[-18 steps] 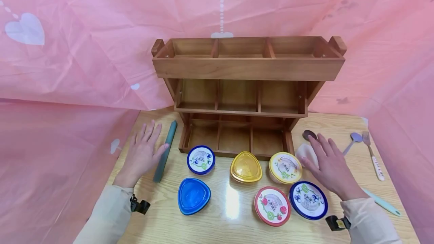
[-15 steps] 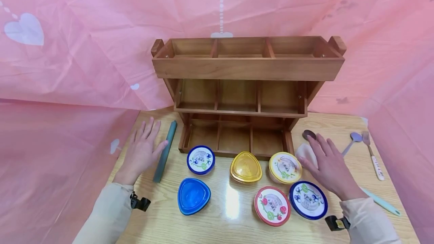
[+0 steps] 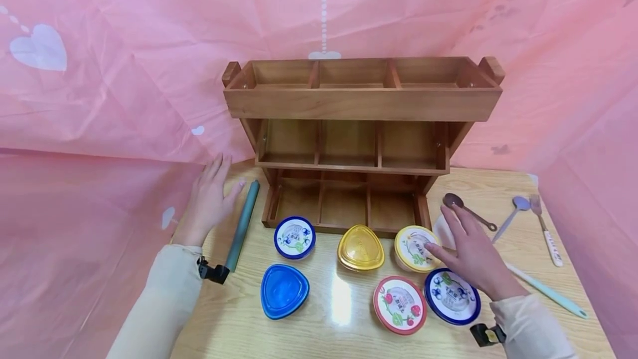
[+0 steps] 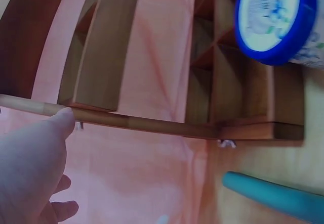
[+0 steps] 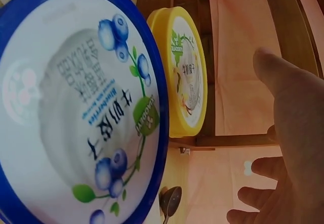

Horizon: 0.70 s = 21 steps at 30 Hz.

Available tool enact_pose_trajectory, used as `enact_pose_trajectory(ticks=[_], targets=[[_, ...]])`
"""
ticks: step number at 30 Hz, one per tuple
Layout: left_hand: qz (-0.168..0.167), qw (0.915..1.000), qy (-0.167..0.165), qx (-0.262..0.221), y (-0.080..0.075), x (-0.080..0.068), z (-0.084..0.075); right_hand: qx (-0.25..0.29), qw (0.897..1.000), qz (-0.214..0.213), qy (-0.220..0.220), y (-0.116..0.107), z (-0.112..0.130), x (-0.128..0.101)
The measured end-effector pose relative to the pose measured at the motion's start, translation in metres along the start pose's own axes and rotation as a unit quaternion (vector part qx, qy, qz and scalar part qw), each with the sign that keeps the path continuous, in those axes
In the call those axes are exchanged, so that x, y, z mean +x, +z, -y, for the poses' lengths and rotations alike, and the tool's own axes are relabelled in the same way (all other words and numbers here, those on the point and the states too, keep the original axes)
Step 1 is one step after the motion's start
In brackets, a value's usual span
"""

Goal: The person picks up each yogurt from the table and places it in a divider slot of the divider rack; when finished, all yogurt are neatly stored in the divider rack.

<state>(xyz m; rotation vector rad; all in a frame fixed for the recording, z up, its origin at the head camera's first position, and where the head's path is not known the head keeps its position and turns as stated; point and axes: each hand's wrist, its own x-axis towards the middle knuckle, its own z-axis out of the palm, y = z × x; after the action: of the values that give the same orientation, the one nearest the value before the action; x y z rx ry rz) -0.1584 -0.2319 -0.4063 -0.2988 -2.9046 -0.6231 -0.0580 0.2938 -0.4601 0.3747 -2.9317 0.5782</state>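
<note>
Blueberry tub (image 5: 81, 113) reads "Blueberries".

Both hands were bare: no gloves, rings or watch visible. Left hand (image 3: 209, 199) sat left of the wooden rack (image 3: 362, 105), right hand (image 3: 471, 256) in front of the rack's right end. Both forearms wore long, loose sleeves in a pale beige/cream fabric, plain, no print, cuffs ending at the wrists. Left sleeve (image 3: 159, 303) showed soft folds near the cuff; right sleeve (image 3: 535, 331) matched it. Each wrist carried a small black clip-like mount: left mount (image 3: 213, 272) at the cuff edge, nearer the rack; right mount (image 3: 487, 334) black with a small yellowish mark on it. No cables or straps visible.
</note>
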Motion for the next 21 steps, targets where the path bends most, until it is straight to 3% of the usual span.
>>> enact_pose_trajectory(ticks=[5, 9, 12, 15, 21], targets=[[-0.008, 0.9981, -0.014, -0.059, -0.002, 0.018, -0.003, 0.003, 1.000, 0.000, -0.009, 0.006, 0.002, -0.002], [-0.004, 0.9874, -0.053, -0.149, 0.000, 0.033, -0.001, 0.001, 1.000, 0.018, -0.004, 0.010, 0.006, -0.003], [-0.002, 0.9684, -0.080, -0.236, 0.001, 0.043, -0.001, -0.005, 1.000, 0.028, -0.006, 0.012, 0.008, -0.004], [0.004, 0.9442, -0.095, -0.315, 0.001, 0.052, -0.002, -0.015, 0.999, 0.036, -0.004, 0.013, 0.010, -0.004], [0.029, 0.9000, -0.117, -0.419, 0.004, 0.065, -0.011, -0.037, 0.997, 0.072, 0.015, 0.015, 0.015, -0.003]])
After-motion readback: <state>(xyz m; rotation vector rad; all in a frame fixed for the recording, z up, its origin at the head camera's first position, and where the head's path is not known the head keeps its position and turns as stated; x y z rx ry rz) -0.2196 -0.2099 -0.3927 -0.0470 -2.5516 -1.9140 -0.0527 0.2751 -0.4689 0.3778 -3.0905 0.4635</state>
